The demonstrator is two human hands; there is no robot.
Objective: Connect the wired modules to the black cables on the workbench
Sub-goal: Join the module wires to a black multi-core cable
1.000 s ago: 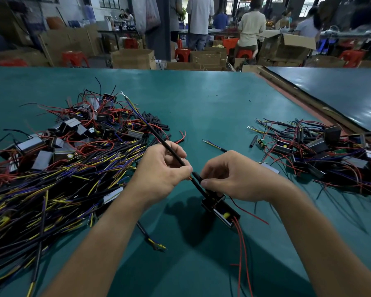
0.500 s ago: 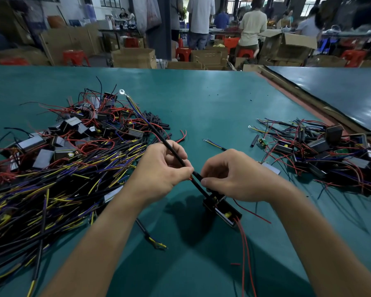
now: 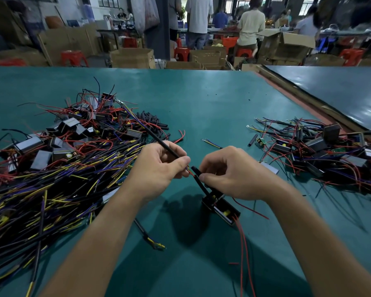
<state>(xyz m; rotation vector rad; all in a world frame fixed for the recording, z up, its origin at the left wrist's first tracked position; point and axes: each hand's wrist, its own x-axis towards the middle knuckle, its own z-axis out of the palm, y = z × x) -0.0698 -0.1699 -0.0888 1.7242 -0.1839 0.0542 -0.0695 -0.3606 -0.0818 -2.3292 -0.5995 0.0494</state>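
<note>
Head view: left hand (image 3: 159, 170) pinches a black cable (image 3: 165, 146) near its bared tip; right hand (image 3: 234, 174) pinches the sleeved lead (image 3: 198, 180) of a module (image 3: 222, 209) hanging below it over the bench (image 3: 201, 103). Both seem light; cable and lead look limp, so grip close to the ends, gently.

One camera only, worn on the head. It looks forward and down across the green desk (image 3: 212, 99) from its near edge. The view is wide-angle and close: the left grip (image 3: 159, 168) and right grip (image 3: 234, 176) sit mid-frame, with forearms entering from the bottom corners. The top strip takes in the workshop beyond the desk — cardboard boxes (image 3: 133, 57) and standing people (image 3: 198, 18).
</note>
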